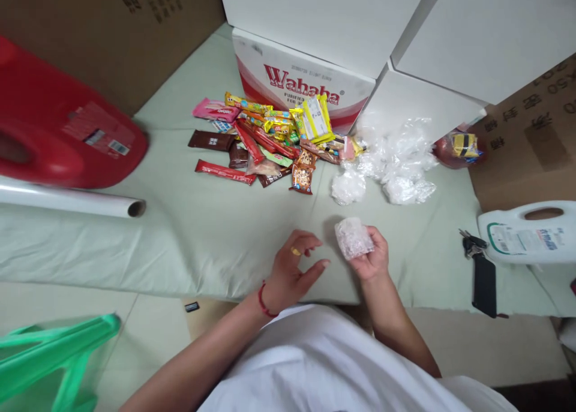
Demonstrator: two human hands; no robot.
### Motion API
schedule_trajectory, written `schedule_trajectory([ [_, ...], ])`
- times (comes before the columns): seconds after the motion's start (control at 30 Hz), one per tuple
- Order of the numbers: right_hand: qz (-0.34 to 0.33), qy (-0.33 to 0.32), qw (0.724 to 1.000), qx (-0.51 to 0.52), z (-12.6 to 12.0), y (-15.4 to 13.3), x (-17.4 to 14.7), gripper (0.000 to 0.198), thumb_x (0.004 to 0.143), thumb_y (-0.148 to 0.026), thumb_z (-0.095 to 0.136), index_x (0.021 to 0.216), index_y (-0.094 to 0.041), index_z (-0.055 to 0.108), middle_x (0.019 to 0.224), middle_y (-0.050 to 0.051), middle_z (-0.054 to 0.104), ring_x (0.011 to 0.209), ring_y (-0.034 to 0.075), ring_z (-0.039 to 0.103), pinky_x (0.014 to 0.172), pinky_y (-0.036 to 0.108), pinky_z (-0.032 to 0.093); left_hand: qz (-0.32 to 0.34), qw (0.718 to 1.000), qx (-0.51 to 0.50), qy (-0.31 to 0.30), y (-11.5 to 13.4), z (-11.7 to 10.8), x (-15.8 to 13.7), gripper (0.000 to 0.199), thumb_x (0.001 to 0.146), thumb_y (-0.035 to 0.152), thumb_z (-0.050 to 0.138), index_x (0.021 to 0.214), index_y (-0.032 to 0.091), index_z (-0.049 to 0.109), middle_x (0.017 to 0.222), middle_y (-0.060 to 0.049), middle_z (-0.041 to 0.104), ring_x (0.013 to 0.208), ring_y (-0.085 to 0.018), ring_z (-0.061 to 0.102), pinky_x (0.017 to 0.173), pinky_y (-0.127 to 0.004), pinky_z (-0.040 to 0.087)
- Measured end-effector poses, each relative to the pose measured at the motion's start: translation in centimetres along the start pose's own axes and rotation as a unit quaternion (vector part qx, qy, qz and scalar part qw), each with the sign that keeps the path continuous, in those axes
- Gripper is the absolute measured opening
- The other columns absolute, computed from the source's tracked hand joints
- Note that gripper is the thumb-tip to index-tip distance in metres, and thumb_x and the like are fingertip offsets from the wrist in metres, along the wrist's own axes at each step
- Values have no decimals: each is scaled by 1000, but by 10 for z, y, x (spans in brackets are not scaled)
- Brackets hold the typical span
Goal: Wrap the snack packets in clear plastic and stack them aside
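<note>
In my right hand is a small bundle of clear plastic wrap, its contents too blurred to make out. My left hand, with a ring and a red bracelet, hovers to its left, fingers curved and apart, holding nothing. Beyond both hands lies a pile of wrapped snacks: red-wrapped bars, dark brown packets, yellow packets and a cookie packet. Right of the pile sit several similar clear plastic bundles in a heap.
A green cloth covers the table. Boxes, one a Wahaha carton, stand behind. At left are a red jug and a plastic roll. Right are a white jug, keys and a black phone-like object. A green stool stands below.
</note>
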State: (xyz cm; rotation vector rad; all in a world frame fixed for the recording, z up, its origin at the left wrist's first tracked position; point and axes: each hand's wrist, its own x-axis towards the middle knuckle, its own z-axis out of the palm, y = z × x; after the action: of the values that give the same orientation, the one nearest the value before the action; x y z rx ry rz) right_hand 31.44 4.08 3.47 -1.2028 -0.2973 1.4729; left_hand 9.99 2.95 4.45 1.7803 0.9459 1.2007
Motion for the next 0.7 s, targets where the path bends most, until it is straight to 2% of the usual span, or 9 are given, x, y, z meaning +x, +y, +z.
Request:
schedule_trajectory([
  [0.1,39,33,998,47,6,7,-7,32,60,-36,86,74,-22,61,58,-6,54,42,7,40,34,19,32,5,1000,-6,-26,0,22,8,47,89,51,78,123,23,59,117,-10,64,97,-21,63,84,-36,55],
  [0.17,16,39,999,23,9,5,-13,34,63,-37,87,74,-22,58,57,-8,50,40,5,31,32,17,20,-18,1000,0,-19,-1,34,10,59,83,59,82,122,21,59,117,-12,63,100,-24,62,86,-39,54],
  [0.2,-8,37,999,-3,11,4,-16,35,67,-38,86,73,-22,56,56,-9,49,41,5,30,33,17,19,-36,999,4,-8,-1,40,10,59,82,59,82,120,21,60,115,-12,64,99,-24,62,87,-39,54],
  [0.27,-51,21,996,-69,12,3,-22,36,74,-40,84,73,-22,53,55,-8,49,42,5,32,36,16,23,-80,997,1,3,-3,47,10,44,87,53,78,111,20,63,106,-9,65,93,-22,62,85,-38,52],
  [0.33,-64,0,991,-120,12,2,-26,37,78,-44,83,73,-22,53,55,-7,52,43,5,34,38,16,26,-148,989,-25,-3,-7,50,10,22,93,42,68,97,21,65,92,-4,66,83,-19,60,79,-35,49],
  [0.37,-60,-6,990,-130,11,2,-26,38,77,-45,84,74,-22,54,56,-7,53,43,5,34,38,16,25,-188,981,-47,-5,-10,49,11,18,94,39,64,92,21,64,86,-2,65,77,-17,59,76,-33,48],
  [0.47,-24,-4,993,-112,4,-1,-24,41,72,-46,86,75,-21,53,57,-7,53,42,3,33,37,14,23,-286,950,-127,16,-22,43,13,20,91,40,65,85,21,62,76,2,61,69,-13,53,68,-28,44],
  [0.6,19,-2,999,-39,-9,-9,-19,38,64,-38,86,76,-21,53,53,-10,44,39,2,28,34,13,18,-316,915,-240,73,-34,31,14,31,82,47,77,82,20,61,74,4,57,68,-11,49,66,-25,42],
  [0.7,6,12,1000,-14,-19,-15,-18,36,62,-33,83,76,-22,52,54,-11,41,38,2,25,33,13,17,-348,869,-336,104,-35,24,15,39,75,49,86,83,20,60,80,4,57,75,-11,53,70,-24,49],
])
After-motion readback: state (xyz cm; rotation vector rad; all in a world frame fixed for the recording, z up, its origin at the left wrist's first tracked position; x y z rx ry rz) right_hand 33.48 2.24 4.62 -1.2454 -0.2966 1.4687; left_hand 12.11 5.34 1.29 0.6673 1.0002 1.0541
